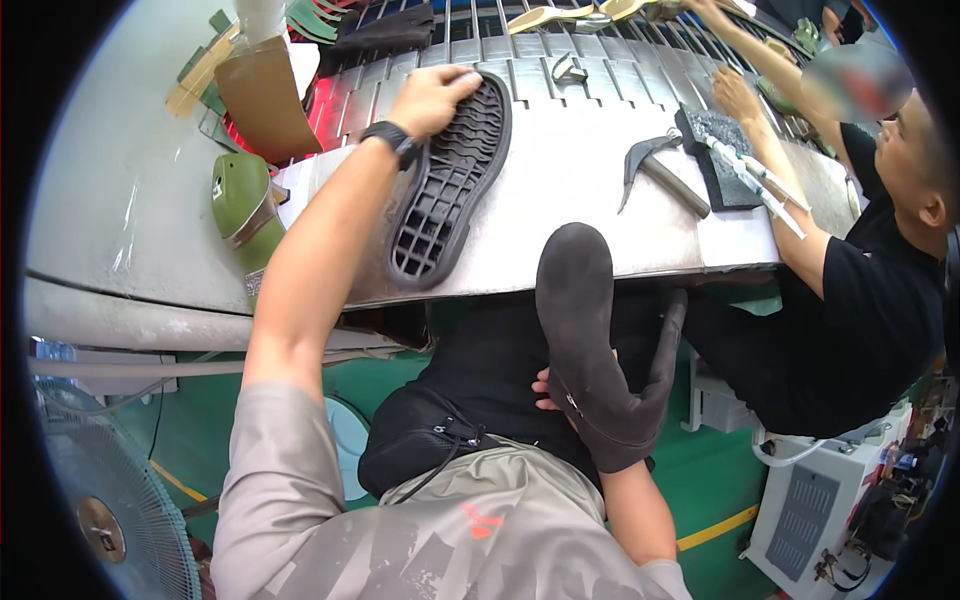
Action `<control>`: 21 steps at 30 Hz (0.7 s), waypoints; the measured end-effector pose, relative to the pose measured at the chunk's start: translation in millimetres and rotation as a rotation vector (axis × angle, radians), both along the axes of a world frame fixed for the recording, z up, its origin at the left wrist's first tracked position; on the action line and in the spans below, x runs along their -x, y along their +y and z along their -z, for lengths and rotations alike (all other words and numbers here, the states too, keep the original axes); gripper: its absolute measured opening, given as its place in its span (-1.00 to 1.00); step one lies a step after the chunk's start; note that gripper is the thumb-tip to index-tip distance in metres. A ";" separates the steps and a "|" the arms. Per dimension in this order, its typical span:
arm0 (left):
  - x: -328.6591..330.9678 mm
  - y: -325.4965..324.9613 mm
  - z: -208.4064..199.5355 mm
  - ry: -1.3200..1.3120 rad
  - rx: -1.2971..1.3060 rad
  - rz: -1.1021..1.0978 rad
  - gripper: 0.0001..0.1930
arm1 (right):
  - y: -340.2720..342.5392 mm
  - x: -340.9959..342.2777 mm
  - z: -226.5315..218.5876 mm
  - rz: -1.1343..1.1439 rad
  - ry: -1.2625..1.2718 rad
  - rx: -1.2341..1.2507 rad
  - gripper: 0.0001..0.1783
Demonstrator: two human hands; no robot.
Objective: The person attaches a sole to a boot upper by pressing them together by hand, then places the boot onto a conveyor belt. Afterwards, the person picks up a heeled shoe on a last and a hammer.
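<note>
My left hand [432,103], a dark watch on its wrist, grips the far end of a black shoe sole [456,185]. The sole lies on the worktable, its ridged and gridded face up. Over my lap, my right hand [545,391] holds a dark grey boot upper [577,290] with its rounded toe pointing away from me and a small zip on its side. Only a few fingertips of that hand show; the boot hides the rest. Boot and sole are apart.
A hammer [680,187] lies on the table beside a dark block [735,190] with syringes [765,190] on it. Beyond runs a metal slatted conveyor [530,78]. A green shoe upper [240,195] sits left. A co-worker [870,270] reaches in from the right. A fan [120,500] stands lower left.
</note>
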State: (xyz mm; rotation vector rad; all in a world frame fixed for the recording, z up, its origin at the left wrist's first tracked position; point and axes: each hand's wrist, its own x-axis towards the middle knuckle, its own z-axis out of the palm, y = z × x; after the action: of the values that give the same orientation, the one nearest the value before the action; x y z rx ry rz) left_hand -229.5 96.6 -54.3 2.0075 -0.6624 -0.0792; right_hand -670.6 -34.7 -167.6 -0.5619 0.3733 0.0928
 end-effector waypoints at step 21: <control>204.1 112.9 28.5 0.587 0.874 0.578 -0.17 | 3.6 -24.9 1.9 -0.032 0.196 -0.092 -0.07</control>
State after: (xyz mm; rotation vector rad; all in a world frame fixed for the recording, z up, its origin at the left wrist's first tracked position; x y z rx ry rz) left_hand -433.6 209.5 -82.9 0.8486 -0.6998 -0.5907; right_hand -645.6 -31.0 -169.5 -0.4692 0.5476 0.1959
